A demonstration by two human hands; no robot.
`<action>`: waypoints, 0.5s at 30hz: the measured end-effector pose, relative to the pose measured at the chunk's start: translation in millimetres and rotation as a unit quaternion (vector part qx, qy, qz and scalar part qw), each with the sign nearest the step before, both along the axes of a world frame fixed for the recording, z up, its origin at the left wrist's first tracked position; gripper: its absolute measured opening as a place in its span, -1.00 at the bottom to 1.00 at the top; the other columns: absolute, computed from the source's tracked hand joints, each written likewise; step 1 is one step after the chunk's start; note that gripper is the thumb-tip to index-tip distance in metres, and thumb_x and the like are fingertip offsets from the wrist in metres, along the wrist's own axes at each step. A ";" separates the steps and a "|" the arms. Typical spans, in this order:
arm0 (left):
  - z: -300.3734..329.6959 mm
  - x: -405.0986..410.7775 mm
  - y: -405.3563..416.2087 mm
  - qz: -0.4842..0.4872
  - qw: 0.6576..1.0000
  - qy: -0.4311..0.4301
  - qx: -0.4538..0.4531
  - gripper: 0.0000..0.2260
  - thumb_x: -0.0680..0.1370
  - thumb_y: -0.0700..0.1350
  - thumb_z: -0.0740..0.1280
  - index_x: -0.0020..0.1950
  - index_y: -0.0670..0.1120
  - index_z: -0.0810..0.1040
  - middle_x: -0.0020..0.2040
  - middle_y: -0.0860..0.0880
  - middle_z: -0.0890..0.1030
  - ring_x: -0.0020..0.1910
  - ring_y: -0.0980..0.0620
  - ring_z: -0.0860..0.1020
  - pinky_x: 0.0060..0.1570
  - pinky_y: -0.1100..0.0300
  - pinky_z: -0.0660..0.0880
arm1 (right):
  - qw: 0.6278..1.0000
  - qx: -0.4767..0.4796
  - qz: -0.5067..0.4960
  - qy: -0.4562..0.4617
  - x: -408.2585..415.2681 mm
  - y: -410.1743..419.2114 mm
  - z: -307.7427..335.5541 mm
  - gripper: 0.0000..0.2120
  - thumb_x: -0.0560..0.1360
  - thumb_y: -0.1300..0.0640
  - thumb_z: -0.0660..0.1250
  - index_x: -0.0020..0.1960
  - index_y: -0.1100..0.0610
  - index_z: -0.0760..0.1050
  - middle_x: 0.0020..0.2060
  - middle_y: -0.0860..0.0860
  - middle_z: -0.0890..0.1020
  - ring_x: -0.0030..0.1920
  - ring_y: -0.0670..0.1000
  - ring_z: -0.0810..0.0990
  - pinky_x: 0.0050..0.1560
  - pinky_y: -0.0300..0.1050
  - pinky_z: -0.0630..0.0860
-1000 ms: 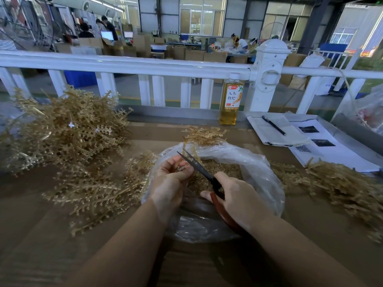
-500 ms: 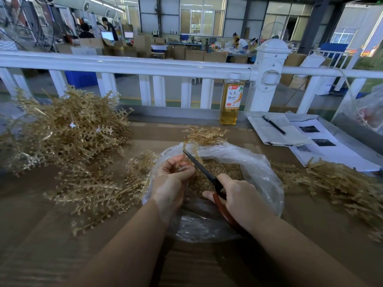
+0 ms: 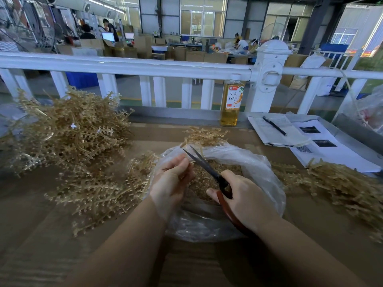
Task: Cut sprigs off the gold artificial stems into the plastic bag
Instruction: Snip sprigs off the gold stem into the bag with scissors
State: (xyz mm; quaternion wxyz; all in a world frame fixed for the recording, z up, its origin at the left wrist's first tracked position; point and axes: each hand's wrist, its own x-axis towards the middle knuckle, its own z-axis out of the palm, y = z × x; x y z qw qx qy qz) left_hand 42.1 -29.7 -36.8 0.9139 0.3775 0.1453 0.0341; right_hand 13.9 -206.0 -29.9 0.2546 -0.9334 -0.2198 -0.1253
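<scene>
A clear plastic bag [image 3: 267,179] lies open on the table, holding a heap of cut gold sprigs [image 3: 204,179]. Over its mouth my left hand [image 3: 172,179] pinches a small gold stem, mostly hidden by the fingers. My right hand [image 3: 242,195] grips red-handled scissors [image 3: 204,164]; their dark blades are slightly parted and point up-left beside my left fingertips. A big pile of gold artificial stems [image 3: 68,133] sits at the left, with more stems [image 3: 99,189] spread in front of it.
Another heap of gold stems [image 3: 339,183] lies at the right. A few stems [image 3: 204,135] rest behind the bag. A tea bottle [image 3: 232,100] stands by the white railing [image 3: 145,67]. Papers with a pen [image 3: 275,126] lie at the back right.
The scissors have shifted a little up and to the right along the stem. My left hand keeps its hold over the bag.
</scene>
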 end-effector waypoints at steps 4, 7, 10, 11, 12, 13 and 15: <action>2.4 -0.5 -2.6 0.003 1.000 0.010 -0.013 -0.87 0.53 -0.36 0.27 -0.16 -0.17 0.54 -0.39 -0.02 0.63 -0.40 0.14 0.62 -0.38 0.32 0.55 | 1.000 -0.004 0.001 0.011 -1.5 2.0 1.5 -0.74 0.50 -0.26 0.22 -0.09 -0.09 0.29 -0.25 -0.12 0.47 -0.16 -0.08 0.46 -0.24 -0.21 0.30; 5.3 -0.7 -2.0 0.006 1.000 0.017 -0.021 -0.84 0.54 -0.35 0.25 -0.18 -0.16 0.52 -0.42 -0.02 0.62 -0.44 0.14 0.61 -0.42 0.31 0.55 | 1.000 -0.013 -0.001 0.009 -2.4 3.8 2.1 -0.71 0.51 -0.27 0.20 -0.03 -0.05 0.33 -0.21 -0.10 0.49 -0.12 -0.07 0.47 -0.19 -0.19 0.34; 8.7 -1.4 -2.6 -0.011 1.000 0.023 -0.009 -0.84 0.56 -0.33 0.22 -0.13 -0.15 0.53 -0.37 -0.02 0.62 -0.43 0.13 0.59 -0.43 0.33 0.53 | 0.999 -0.038 -0.003 0.003 -2.8 4.1 1.2 -0.68 0.51 -0.29 0.18 0.02 -0.05 0.34 -0.18 -0.08 0.51 -0.09 -0.05 0.48 -0.13 -0.17 0.39; 9.5 -1.5 -3.1 -0.016 1.000 0.025 -0.008 -0.83 0.57 -0.33 0.21 -0.12 -0.14 0.53 -0.35 -0.02 0.62 -0.42 0.12 0.58 -0.43 0.33 0.52 | 0.999 -0.045 -0.004 0.005 -2.9 3.5 0.7 -0.69 0.51 -0.29 0.17 0.00 -0.06 0.32 -0.19 -0.08 0.50 -0.10 -0.05 0.47 -0.14 -0.17 0.38; 9.9 -1.5 -3.1 -0.019 0.999 0.027 -0.008 -0.83 0.57 -0.33 0.20 -0.12 -0.14 0.53 -0.34 -0.02 0.61 -0.43 0.12 0.58 -0.43 0.34 0.51 | 0.999 -0.052 -0.004 0.007 -2.9 2.9 0.2 -0.70 0.52 -0.28 0.17 -0.02 -0.06 0.30 -0.20 -0.08 0.49 -0.11 -0.05 0.46 -0.16 -0.17 0.36; 10.1 -1.7 -3.0 -0.022 0.999 0.027 -0.009 -0.82 0.57 -0.33 0.19 -0.12 -0.14 0.53 -0.35 -0.02 0.61 -0.43 0.12 0.57 -0.43 0.35 0.51 | 0.998 -0.058 -0.004 0.008 -2.9 2.5 0.1 -0.70 0.52 -0.28 0.17 -0.02 -0.05 0.30 -0.21 -0.08 0.48 -0.12 -0.05 0.46 -0.18 -0.17 0.35; 10.1 -2.3 -2.2 -0.035 0.999 0.020 -0.009 -0.81 0.58 -0.32 0.18 -0.12 -0.14 0.53 -0.37 -0.02 0.60 -0.45 0.12 0.57 -0.41 0.33 0.51 | 0.998 -0.064 -0.003 -0.001 -2.2 2.3 0.5 -0.69 0.52 -0.29 0.17 -0.02 -0.04 0.31 -0.22 -0.08 0.47 -0.13 -0.05 0.45 -0.19 -0.18 0.35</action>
